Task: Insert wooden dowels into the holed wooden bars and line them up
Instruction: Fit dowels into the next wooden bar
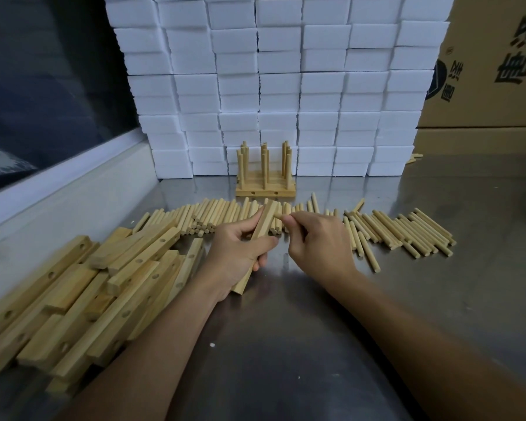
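Gripping a square-section wooden bar (263, 235) at its middle, the left hand (237, 253) curls fingers and thumb round the pale, smooth-planed wood and holds it tilted, far end raised over the table. The right hand (319, 238) pinches a short round dowel (278, 214) between thumb and fingertips, the dowel's end meeting the bar's upper side near its far end; whether it has entered a hole is hard to tell, since the fingers cover the joint. Behind the hands, loose dowels (407, 230), cylindrical and light tan, lie in a long ragged row across the brushed-metal table (316, 344), whose surface shows dull reflections. To the left, holed bars (82, 293) lie heaped at crossed angles, round drilled holes visible along their flat faces. Farther back, finished bars (265, 186) sit side by side with dowels standing upright in three rows. Behind them rises a wall of white foam blocks (280, 86), matte and rectangular. A printed cardboard box (495, 62) stands at the right.
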